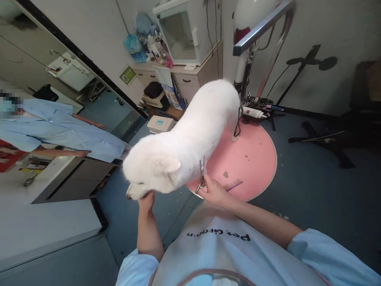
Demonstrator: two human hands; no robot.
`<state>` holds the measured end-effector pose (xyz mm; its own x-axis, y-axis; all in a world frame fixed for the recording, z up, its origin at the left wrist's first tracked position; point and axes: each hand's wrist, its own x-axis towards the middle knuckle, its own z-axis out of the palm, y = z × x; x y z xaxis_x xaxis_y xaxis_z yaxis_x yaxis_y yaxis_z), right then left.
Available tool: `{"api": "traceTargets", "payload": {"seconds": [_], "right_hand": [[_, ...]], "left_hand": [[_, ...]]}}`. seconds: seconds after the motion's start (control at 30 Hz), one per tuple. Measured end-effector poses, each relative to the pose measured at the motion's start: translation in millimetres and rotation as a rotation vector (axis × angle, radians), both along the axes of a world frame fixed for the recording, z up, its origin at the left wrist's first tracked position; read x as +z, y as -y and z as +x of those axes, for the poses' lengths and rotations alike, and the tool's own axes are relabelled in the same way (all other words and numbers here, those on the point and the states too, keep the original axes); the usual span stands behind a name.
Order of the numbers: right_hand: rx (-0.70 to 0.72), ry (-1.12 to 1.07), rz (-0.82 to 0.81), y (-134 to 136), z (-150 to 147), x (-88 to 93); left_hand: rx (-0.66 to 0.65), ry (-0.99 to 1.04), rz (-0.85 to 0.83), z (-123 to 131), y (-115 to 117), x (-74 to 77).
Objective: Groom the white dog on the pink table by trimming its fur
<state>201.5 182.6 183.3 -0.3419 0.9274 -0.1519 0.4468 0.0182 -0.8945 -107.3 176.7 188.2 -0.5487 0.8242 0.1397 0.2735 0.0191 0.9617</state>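
Observation:
A white fluffy dog [196, 119] stands on a round pink grooming table [253, 159], its head toward the left and hanging past the table's rim. My left hand [146, 201] holds the dog's chin from below; most of its fingers are hidden under the muzzle. In my right hand [214, 191] is a pair of scissors [201, 174], with the blades parted and pointing up beside the dog's chest. A comb with a purple spine [235, 184] shows just beyond my right wrist; I cannot tell whether it lies on the table or is in the hand.
A metal arm [262, 26] rises over the table's far side, with a black loop [239, 123] hanging down. A white tube [253, 112] and pens lie there. Behind are a cabinet [190, 79] and a pet carrier [160, 124]. A mirror on the left reflects a person.

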Motion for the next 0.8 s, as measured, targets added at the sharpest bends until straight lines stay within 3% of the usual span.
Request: {"api": "traceTargets", "payload": {"seconds": [0.23, 0.67, 0.8], "right_hand": [[0.079, 0.071, 0.004, -7, 15, 26.1], [0.114, 0.241, 0.007, -11, 25, 49.7], [0.107, 0.219, 0.023, -11, 26, 54.9]], "left_hand": [[0.025, -0.192, -0.028, -6, -3, -8.9], [0.044, -0.083, 0.002, -18, -5, -23.7], [0.031, -0.054, 0.034, -15, -6, -21.4]]}}
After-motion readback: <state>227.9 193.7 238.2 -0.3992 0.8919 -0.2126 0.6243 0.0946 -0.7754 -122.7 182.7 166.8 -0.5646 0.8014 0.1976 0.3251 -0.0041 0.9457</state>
